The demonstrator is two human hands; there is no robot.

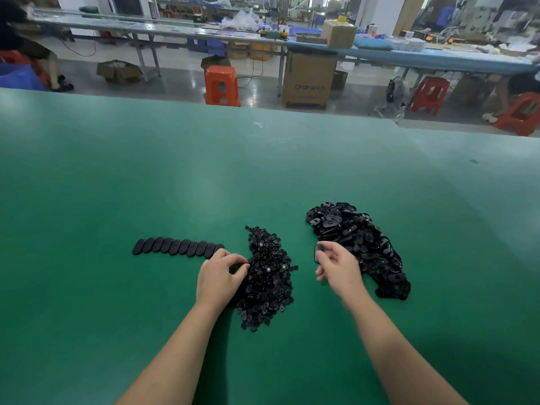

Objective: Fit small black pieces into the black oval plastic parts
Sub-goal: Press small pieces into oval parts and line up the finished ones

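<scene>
A heap of small black pieces [267, 276] lies in the middle of the green table. To its right is a larger heap of black oval plastic parts [359, 244]. A row of several oval parts [178, 247] lies overlapping at the left. My left hand [219, 276] rests at the left edge of the small-piece heap, fingertips pinched into it; whether it grips a piece is hidden. My right hand [339, 267] hovers between the two heaps and holds one oval part [318, 252] upright between thumb and fingers.
The green table [146, 185] stretches wide on all sides, its far edge at the top. Beyond it are an orange stool [222, 84], a cardboard box [308, 80], long workbenches and red stools on the floor.
</scene>
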